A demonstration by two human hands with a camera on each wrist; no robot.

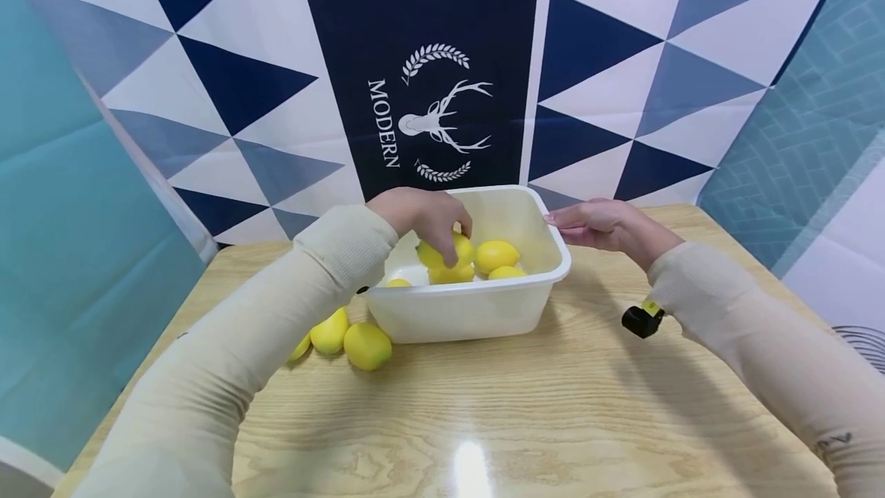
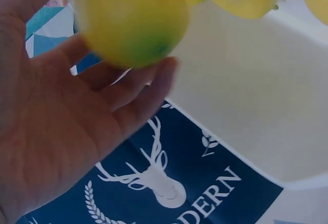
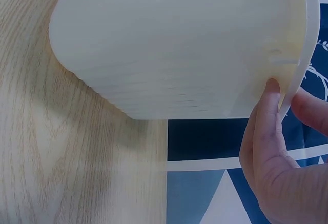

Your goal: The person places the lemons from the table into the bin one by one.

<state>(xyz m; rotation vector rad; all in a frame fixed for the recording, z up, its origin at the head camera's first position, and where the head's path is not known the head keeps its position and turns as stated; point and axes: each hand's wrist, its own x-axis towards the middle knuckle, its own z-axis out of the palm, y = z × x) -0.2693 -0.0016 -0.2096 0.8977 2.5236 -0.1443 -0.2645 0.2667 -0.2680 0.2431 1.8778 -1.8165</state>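
My left hand (image 1: pixel 432 221) reaches over the left part of a white plastic bin (image 1: pixel 459 315) and grips a yellow lemon (image 2: pixel 136 21) with a greenish end. In the head view that lemon is above others in the bin, including a whole lemon (image 1: pixel 496 256) and partly hidden ones. At the right end of the bin, my right hand (image 1: pixel 601 225) holds the rim (image 3: pixel 309 34), its thumb at the rim's edge and the fingers against the outer wall beneath. Outside the bin, at its front left, a lemon (image 1: pixel 368 346) lies beside others partly covered by my left sleeve.
The bin stands on a wooden table (image 1: pixel 429 413) near its back edge. Behind hangs a cloth (image 1: pixel 442 37) with blue triangles and a deer print. A small black object with a yellow tag (image 1: pixel 643 321) shows beneath my right wrist.
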